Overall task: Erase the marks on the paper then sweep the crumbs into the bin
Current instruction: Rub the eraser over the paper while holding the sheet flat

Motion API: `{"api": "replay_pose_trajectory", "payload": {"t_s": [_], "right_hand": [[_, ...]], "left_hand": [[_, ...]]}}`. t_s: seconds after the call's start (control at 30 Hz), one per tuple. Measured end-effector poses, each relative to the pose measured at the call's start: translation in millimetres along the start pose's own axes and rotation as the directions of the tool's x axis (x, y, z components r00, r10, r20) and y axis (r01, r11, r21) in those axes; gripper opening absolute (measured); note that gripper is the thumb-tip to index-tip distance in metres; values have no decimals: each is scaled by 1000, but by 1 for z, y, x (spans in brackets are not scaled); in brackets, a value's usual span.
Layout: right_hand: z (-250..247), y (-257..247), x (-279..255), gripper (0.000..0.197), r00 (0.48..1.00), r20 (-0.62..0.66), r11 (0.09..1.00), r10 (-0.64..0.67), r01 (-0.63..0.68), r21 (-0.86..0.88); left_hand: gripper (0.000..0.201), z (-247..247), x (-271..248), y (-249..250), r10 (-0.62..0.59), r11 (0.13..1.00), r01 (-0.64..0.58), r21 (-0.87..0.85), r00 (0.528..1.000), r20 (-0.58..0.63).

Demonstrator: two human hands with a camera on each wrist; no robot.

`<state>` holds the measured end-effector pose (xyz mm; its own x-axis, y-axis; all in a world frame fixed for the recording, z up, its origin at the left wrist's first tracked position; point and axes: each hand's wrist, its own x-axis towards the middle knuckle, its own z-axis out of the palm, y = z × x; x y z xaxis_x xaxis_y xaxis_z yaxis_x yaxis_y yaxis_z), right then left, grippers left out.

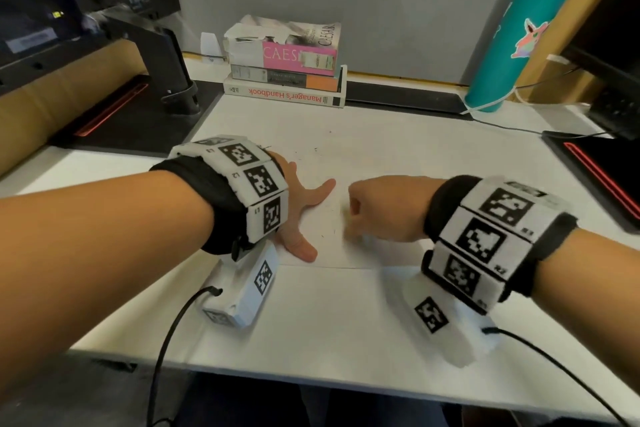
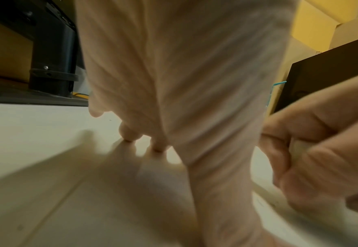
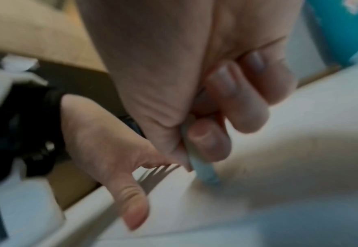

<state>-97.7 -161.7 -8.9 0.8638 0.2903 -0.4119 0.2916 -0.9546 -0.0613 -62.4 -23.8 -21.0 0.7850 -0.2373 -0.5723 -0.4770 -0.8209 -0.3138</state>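
A white sheet of paper [image 1: 381, 156] lies on the desk. My left hand [image 1: 303, 199] presses flat on its left part, fingers spread and tips down on the sheet [image 2: 129, 136]. Just right of it, my right hand [image 1: 379, 210] is curled in a fist around a pale eraser [image 3: 203, 170], whose lower end touches the paper; the hand is blurred. The eraser also shows in the left wrist view [image 2: 300, 148]. A few faint dark specks and short marks [image 1: 313, 150] lie on the paper beyond the left hand. No bin is in view.
A stack of books [image 1: 287, 71] stands at the back centre, a teal bottle [image 1: 519, 31] at the back right, a black monitor stand [image 1: 169, 73] at the back left. Black mats with red trim [image 1: 602, 170] flank the paper. The desk's front edge [image 1: 311, 378] is near me.
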Motion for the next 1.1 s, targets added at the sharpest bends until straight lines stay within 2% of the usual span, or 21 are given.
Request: {"api": "replay_pose_trajectory", "payload": {"t_s": [0.07, 0.13, 0.17, 0.23, 0.3, 0.33, 0.4, 0.5, 0.53, 0.6, 0.67, 0.8, 0.87, 0.93, 1.0, 1.1], "right_hand": [[7, 4, 0, 18, 1000, 5, 989, -16, 15, 147], [8, 21, -9, 15, 999, 44, 956, 21, -33, 290], [6, 29, -14, 14, 996, 70, 954, 47, -65, 292], [0, 39, -19, 16, 986, 85, 976, 141, -153, 155], [-5, 33, -14, 16, 990, 23, 990, 140, -141, 25], [-5, 25, -9, 16, 995, -2, 995, 99, -99, 33], [-1, 12, -1, 17, 999, 7, 986, 38, -39, 160], [5, 20, -6, 21, 999, 43, 966, 32, -42, 254], [3, 25, -8, 18, 998, 54, 971, 45, -56, 231], [0, 23, -11, 15, 996, 48, 996, 79, -81, 46], [2, 14, -9, 17, 998, 9, 997, 55, -54, -52], [9, 18, -14, 18, 999, 17, 989, 48, -50, 140], [2, 26, -19, 17, 994, 63, 995, 90, -92, 37], [-4, 24, -16, 14, 994, 47, 988, 99, -92, -123], [0, 17, -9, 13, 999, 4, 997, 53, -53, -65], [8, 22, -14, 18, 999, 14, 987, 33, -35, 160]], "left_hand": [[115, 0, 1, 0, -1, 1000, 1, -2, 1000, 5], [115, 0, 0, -1, 3, 1000, -3, -6, 1000, 5], [115, 0, 0, -2, 3, 1000, -3, -10, 1000, 8], [116, 0, 0, -2, 6, 1000, -6, -13, 1000, 8], [116, 0, 1, -2, 8, 1000, -8, -16, 1000, 6], [115, 0, 1, -2, 7, 1000, -7, -19, 1000, 8], [115, 1, 0, -2, 2, 1000, -1, -30, 1000, 22], [115, 0, 0, -2, 12, 999, -12, -36, 1000, 19], [115, 0, 0, -3, 15, 999, -15, -39, 1000, 13], [115, 1, 0, -3, 12, 999, -12, -43, 1000, 16], [116, 1, 1, -2, 6, 1000, -6, -28, 1000, 16], [115, 2, 1, -2, 5, 999, -4, -39, 1000, 22], [115, 2, -1, -2, 6, 999, -6, -33, 1000, 7], [115, 0, -1, -1, 2, 1000, -2, -14, 1000, -6], [115, 2, 0, 0, -3, 1000, 3, -14, 1000, -4], [115, 4, 0, -1, 5, 999, -5, -33, 1000, 5]]}}
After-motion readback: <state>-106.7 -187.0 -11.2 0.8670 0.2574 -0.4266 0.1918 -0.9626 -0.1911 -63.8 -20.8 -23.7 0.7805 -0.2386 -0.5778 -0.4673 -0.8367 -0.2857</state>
